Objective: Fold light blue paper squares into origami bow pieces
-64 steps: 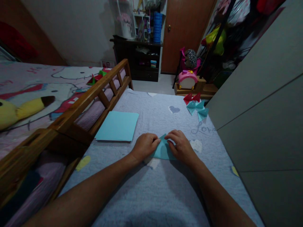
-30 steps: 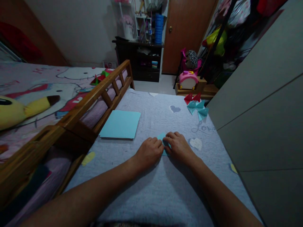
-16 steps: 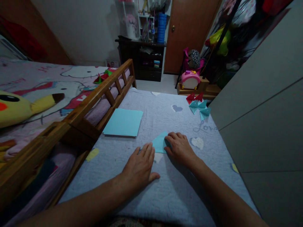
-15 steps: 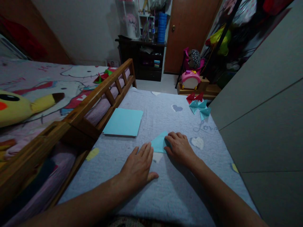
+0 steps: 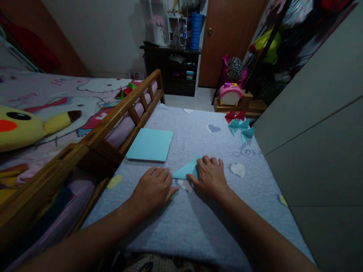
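Note:
A light blue origami paper (image 5: 185,169), folded into a triangle, lies on the bedding with its narrow tip pointing left. My right hand (image 5: 211,175) covers its right end, thumb on the front edge and fingers bent over the top, gripping it against the cloth. Just beside the left tip is my left hand (image 5: 154,187); its thumb sticks out and its slightly blurred fingers are loosely bent, with nothing seen in them. Behind that hand lies a stack of light blue square paper (image 5: 150,145). Folded blue paper pieces (image 5: 241,128) and red ones (image 5: 235,115) stand at the far right corner.
A wooden bed rail (image 5: 121,115) runs along the left side. Beyond it, a yellow plush toy (image 5: 25,124) lies on another bed. A pale cabinet (image 5: 317,136) borders the right. At the back are a dark shelf unit (image 5: 170,71) and a pink toy case (image 5: 231,94).
My left hand has slid left off the paper, uncovering its tip. My right thumb has shifted left along the front edge. The view has turned slightly.

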Demonstrator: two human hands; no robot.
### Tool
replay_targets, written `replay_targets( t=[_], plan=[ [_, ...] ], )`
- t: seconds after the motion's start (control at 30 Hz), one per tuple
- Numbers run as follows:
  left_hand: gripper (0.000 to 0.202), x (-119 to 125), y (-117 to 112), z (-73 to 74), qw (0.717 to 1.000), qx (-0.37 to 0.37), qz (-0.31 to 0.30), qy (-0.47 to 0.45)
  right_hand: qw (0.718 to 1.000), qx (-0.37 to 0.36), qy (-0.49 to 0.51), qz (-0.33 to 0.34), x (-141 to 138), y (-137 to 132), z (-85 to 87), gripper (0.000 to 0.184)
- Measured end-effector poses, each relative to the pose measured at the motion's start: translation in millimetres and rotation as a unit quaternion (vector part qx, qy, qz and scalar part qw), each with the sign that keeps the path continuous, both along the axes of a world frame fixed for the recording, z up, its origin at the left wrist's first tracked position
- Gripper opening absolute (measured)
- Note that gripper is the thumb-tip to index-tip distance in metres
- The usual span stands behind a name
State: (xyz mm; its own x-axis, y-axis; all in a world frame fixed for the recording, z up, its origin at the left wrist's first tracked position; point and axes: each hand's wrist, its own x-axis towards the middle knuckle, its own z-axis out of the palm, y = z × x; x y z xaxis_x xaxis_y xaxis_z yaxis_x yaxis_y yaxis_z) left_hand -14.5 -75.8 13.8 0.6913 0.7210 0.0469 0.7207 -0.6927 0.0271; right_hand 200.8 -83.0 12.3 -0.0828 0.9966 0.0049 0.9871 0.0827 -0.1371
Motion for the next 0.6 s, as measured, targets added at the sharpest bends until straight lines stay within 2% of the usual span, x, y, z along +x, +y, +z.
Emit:
replay_targets(
  t=[0.07,0.17,0.4,0.6],
  plan=[
    [0.031,7.4,5.0,0.1,0.998,0.017,-0.043,-0.033,1.000,0.006,-0.003,-0.012,-4.3,0.7,-3.3,0.053],
    [0.034,14.1,10.3,-6.9,0.993,0.003,-0.115,-0.037,1.000,0.016,-0.005,-0.021,-8.4,0.1,-9.0,0.054],
    [0.037,0.5,11.8,-25.0,0.988,0.011,-0.144,-0.050,0.999,0.043,0.006,-0.021,-4.6,-6.1,-17.7,0.048],
    [0.036,-9.6,5.6,-27.7,0.989,0.040,-0.131,-0.063,0.999,0.022,0.024,-0.006,10.9,-10.6,-17.1,0.072]
  ],
)
